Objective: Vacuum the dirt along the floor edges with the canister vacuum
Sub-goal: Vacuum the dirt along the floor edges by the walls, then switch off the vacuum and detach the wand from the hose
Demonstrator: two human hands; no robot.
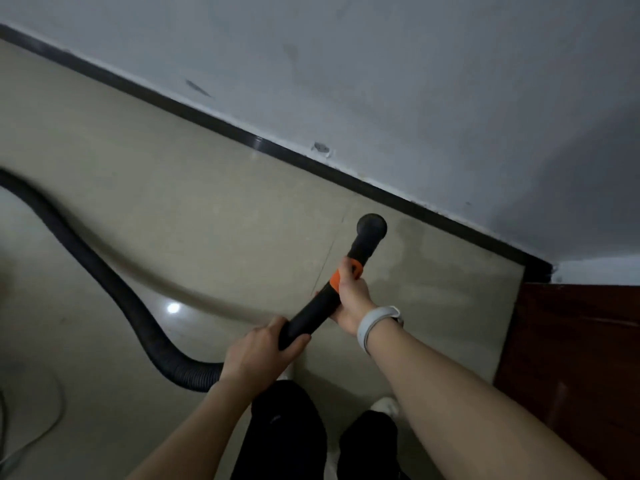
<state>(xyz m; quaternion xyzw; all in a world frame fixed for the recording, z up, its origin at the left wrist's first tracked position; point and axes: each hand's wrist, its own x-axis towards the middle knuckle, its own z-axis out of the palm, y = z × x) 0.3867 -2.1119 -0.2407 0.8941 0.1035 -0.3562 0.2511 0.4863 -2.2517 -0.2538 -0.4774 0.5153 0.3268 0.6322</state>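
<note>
Head view: both hands grip the black plastic vacuum wand [313, 311], left hand [263, 351] at its rear, right hand [349, 294] by the orange collar [341, 273]. That spread likely steadies the round black nozzle [371, 227], near the dark baseboard [398, 199] at the beige tiled floor [173, 202] edge.

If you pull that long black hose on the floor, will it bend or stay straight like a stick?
The hose would probably bend: it already lies in loose curves across the floor. Its ribbed wall suggests it flexes easily and likely drags along behind. The black wand looks stiff by contrast, staying straight between both hands.
</note>
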